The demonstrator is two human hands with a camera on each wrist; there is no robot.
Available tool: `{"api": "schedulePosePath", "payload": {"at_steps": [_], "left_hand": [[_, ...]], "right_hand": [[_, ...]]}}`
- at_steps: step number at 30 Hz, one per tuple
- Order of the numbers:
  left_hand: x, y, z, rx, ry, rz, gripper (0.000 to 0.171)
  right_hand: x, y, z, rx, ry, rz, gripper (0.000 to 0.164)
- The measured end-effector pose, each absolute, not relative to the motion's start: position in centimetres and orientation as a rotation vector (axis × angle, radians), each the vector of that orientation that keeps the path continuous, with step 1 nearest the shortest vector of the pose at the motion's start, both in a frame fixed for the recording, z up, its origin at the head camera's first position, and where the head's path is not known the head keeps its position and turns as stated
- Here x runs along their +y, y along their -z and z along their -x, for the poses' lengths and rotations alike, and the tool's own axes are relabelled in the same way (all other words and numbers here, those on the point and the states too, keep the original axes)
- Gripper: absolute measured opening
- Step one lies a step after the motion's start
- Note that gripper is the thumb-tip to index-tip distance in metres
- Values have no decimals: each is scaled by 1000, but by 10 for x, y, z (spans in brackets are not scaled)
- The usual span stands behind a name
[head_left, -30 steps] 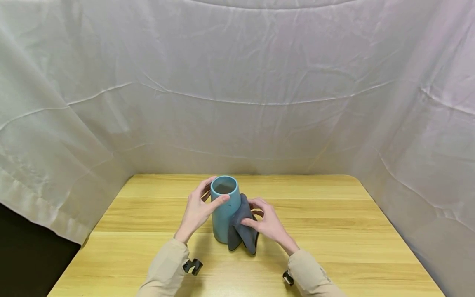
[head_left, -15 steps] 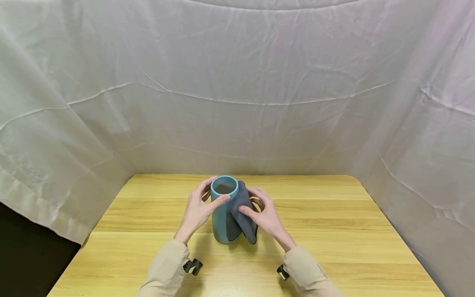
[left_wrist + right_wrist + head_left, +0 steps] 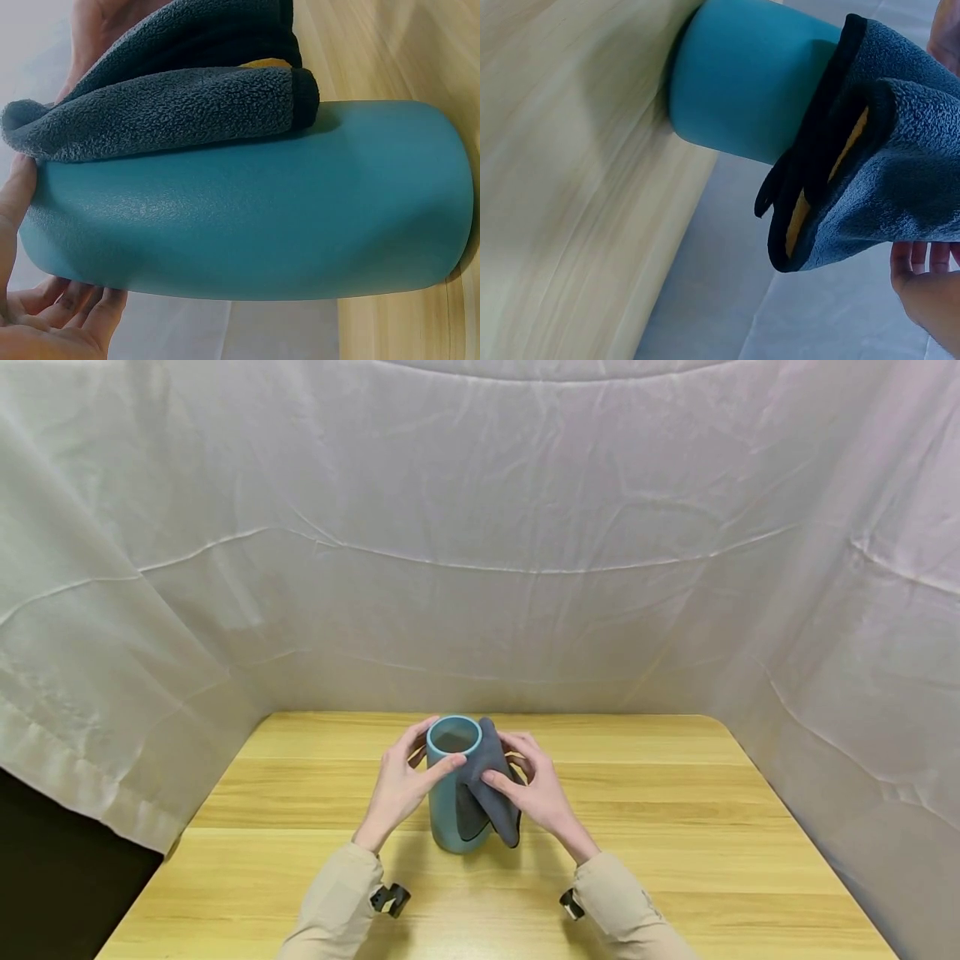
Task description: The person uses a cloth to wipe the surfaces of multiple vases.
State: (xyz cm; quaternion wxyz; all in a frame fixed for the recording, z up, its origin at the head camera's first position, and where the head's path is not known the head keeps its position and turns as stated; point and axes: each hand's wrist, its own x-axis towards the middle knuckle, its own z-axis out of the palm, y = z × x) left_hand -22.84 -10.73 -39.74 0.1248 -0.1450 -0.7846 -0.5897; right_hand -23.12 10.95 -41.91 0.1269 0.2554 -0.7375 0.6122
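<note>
A tall teal vase (image 3: pixel 444 810) with a round open mouth stands upright on the wooden table. My left hand (image 3: pixel 401 783) grips it near the rim, thumb on the front and fingers round the far side. Against the vase's right side lies a dark grey plush cloth (image 3: pixel 491 781), pinched by my right hand (image 3: pixel 538 785) between thumb and fingers. Its lower corners hang down beside the vase. In the right wrist view the cloth (image 3: pixel 907 165) shows black edging and a strip of yellow inside its fold. The left wrist view has the vase (image 3: pixel 247 217) lying sideways across the picture.
The light wood table (image 3: pixel 675 827) reaches out on both sides of the vase. Pale grey curtain (image 3: pixel 480 610) hangs behind and along both sides. Each beige sleeve has a small black camera mount (image 3: pixel 390 900) at the wrist.
My right hand has slid the cloth upward along the vase, mostly in the first half second, so its top now reaches the rim. The left hand and the vase have stayed in place.
</note>
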Motion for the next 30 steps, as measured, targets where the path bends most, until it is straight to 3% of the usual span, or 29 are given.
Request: {"api": "schedulePosePath", "payload": {"at_steps": [30], "left_hand": [[-106,398,229,-2292,1736,422,61]], "right_hand": [[131,444,235,-2573,-1667,-721,56]]}}
